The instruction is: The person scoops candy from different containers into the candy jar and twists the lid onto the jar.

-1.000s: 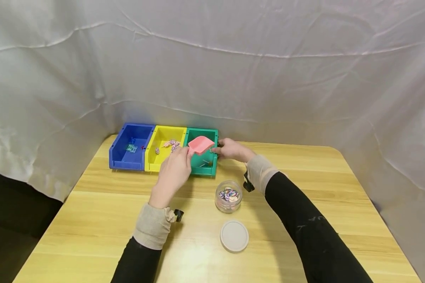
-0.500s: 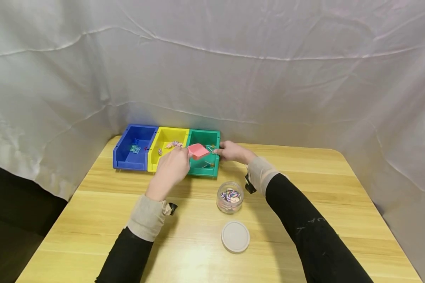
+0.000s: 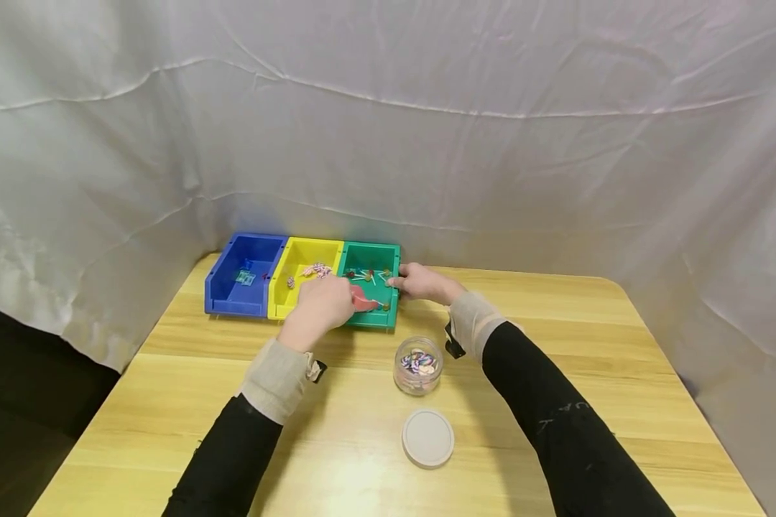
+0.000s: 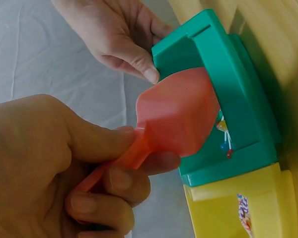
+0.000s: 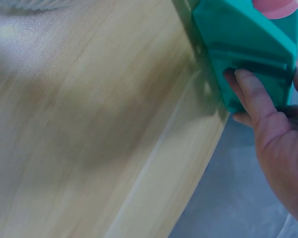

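My left hand (image 3: 326, 303) grips a pink scoop (image 4: 176, 111) by its handle. Low over the front of the green bin (image 3: 371, 319), the scoop's bowl is tipped, with its underside facing the left wrist camera. Several miniature lollipops (image 3: 367, 275) with white sticks and coloured heads lie in that bin; a few more show beside the scoop in the left wrist view. My right hand (image 3: 423, 281) holds the bin's right side wall, thumb at the rim and fingers against the outside (image 5: 256, 94).
Left of the green bin stand a yellow bin (image 3: 305, 248) with striped pieces and a blue bin (image 3: 236, 307) with clear bluish pieces. Nearer on the wooden table are an uncovered clear jar (image 3: 417, 366) of mixed small pieces and a white lid (image 3: 428, 438). A grey curtain (image 3: 465, 158) hangs behind.
My left hand has lowered the scoop towards the front of the green bin and tipped it over. More miniature lollipops show in the bin. My right hand has stayed on the bin's side.
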`<state>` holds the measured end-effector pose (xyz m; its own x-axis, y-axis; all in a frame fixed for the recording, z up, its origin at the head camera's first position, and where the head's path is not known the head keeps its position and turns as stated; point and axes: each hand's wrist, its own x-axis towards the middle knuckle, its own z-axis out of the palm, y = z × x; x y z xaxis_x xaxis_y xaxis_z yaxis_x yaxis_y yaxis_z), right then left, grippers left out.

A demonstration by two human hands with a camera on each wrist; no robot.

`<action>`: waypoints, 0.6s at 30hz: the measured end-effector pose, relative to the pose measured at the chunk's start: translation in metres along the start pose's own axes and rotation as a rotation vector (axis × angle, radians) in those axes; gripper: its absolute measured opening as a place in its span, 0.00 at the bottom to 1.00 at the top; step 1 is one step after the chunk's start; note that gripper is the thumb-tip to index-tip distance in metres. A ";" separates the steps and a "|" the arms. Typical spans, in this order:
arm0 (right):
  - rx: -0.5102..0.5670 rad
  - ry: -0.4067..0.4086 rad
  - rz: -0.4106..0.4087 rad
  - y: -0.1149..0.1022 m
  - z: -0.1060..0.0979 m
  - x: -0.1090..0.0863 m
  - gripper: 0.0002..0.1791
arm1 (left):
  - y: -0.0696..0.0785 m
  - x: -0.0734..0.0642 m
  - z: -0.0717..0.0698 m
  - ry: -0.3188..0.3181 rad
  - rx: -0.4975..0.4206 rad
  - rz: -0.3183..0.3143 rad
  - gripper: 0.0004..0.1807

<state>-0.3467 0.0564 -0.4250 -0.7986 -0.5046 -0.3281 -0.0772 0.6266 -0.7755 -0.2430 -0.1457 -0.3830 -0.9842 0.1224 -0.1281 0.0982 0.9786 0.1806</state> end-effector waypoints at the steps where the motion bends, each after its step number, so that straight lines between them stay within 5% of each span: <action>1: 0.001 0.000 0.001 0.000 0.000 0.000 0.17 | 0.001 0.002 0.000 -0.005 0.004 0.003 0.17; 7: -0.001 0.004 0.003 0.000 -0.001 0.001 0.18 | 0.006 0.014 -0.002 -0.020 0.085 0.013 0.24; 14: -0.007 0.006 0.004 -0.001 -0.002 0.000 0.17 | 0.015 0.027 -0.014 -0.106 0.187 -0.004 0.44; 18: 0.022 -0.005 0.009 -0.001 0.000 0.000 0.16 | 0.020 0.032 -0.015 -0.146 0.220 -0.013 0.45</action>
<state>-0.3468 0.0557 -0.4236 -0.7959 -0.5025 -0.3378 -0.0569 0.6175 -0.7845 -0.2744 -0.1249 -0.3684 -0.9554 0.1167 -0.2714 0.1314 0.9906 -0.0368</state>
